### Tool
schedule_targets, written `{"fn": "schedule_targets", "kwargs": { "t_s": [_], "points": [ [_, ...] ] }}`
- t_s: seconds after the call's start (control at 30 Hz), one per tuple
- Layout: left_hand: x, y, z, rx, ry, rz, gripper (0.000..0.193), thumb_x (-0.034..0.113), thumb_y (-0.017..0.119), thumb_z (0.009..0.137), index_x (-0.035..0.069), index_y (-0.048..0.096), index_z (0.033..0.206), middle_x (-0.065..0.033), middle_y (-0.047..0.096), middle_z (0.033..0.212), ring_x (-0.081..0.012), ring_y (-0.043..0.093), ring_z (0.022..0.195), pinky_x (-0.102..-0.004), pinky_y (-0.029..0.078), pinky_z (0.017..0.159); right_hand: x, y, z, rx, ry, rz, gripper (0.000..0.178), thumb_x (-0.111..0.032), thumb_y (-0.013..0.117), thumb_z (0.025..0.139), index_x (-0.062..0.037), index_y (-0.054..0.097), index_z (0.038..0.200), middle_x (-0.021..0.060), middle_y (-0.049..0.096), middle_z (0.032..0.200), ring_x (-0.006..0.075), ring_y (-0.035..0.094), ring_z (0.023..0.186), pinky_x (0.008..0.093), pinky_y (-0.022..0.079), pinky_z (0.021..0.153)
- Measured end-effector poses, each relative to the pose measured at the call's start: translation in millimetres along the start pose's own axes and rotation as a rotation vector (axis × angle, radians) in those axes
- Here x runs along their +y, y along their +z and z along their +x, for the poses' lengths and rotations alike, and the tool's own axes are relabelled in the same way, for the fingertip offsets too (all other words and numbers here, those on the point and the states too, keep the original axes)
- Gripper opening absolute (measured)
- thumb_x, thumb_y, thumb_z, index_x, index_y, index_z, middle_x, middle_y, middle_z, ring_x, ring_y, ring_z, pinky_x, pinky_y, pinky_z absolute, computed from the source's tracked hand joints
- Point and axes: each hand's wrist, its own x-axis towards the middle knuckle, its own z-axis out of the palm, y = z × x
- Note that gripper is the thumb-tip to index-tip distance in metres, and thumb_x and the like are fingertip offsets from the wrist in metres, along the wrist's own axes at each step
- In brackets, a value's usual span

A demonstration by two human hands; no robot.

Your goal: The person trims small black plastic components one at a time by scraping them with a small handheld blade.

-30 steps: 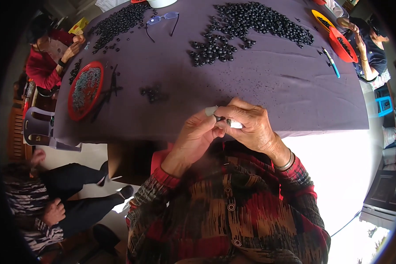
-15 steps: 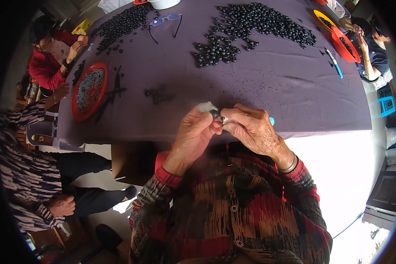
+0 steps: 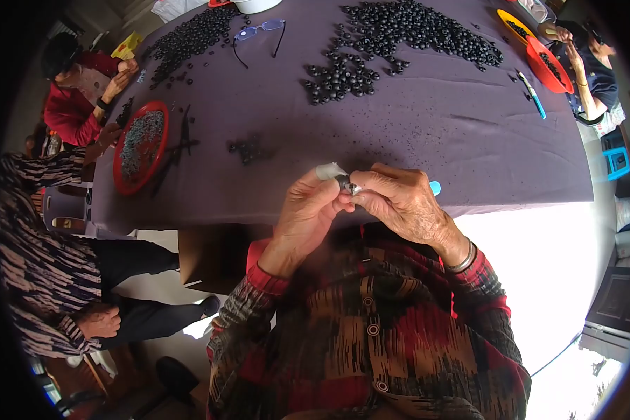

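My left hand [image 3: 309, 208] pinches a small black round piece [image 3: 343, 181] between thumb and forefinger, just past the near edge of the table. A white wrap [image 3: 330, 171] covers the forefinger's tip. Close against it, my right hand [image 3: 399, 203] is closed on a slim tool. Its light-blue end [image 3: 435, 187] sticks out beyond the knuckles, and a small shiny tip [image 3: 355, 189] shows by the thumb, touching or nearly touching the black piece. Most of the tool is hidden by the fingers. Beyond my hands lies a small cluster of black pieces [image 3: 248, 150].
Heaps of black pieces [image 3: 413, 35] cover the far cloth [image 3: 427, 112]. A red tray [image 3: 162, 143], dark crossed tools [image 3: 183, 145] and eyeglasses [image 3: 260, 29] lie leftward; a blue-and-white cutter [image 3: 533, 98] and red bowl [image 3: 544, 70] rightward. Several people surround the table.
My hands stay together, with the right one shifting slightly. At the left, the striped-sleeved person's arm has reached farther toward the red tray. The whole view has shifted a little.
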Motion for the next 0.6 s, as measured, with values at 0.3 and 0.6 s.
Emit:
{"fn": "schedule_targets", "kwargs": {
  "t_s": [0.3, 0.6],
  "points": [
    [-7, -7, -2, 0.016, 0.062, 0.081, 0.017, 0.008, 0.051, 0.095, 0.005, 0.06, 0.109, -0.0054, 0.065, 0.095, -0.0135, 0.062, 0.085, -0.0327, 0.054, 0.076, -3, 5, 2, 0.013, -0.009, -0.058, 0.02, -0.012, 0.066, 0.084, 0.0018, 0.061, 0.097, 0.012, 0.064, 0.076, 0.0265, 0.063, 0.065, 0.0327, 0.051, 0.058],
    [-22, -2, 2, 0.049, 0.015, 0.053, 0.013, 0.007, 0.052, 0.094, 0.007, 0.059, 0.105, -0.0018, 0.06, 0.089, -0.0102, 0.056, 0.079, -0.0294, 0.053, 0.076, 7, 5, 5, -0.014, 0.201, 0.173, 0.018, -0.02, 0.061, 0.088, -0.0022, 0.062, 0.088, 0.0109, 0.065, 0.074, 0.026, 0.064, 0.064, 0.0333, 0.05, 0.056]
  ]
}}
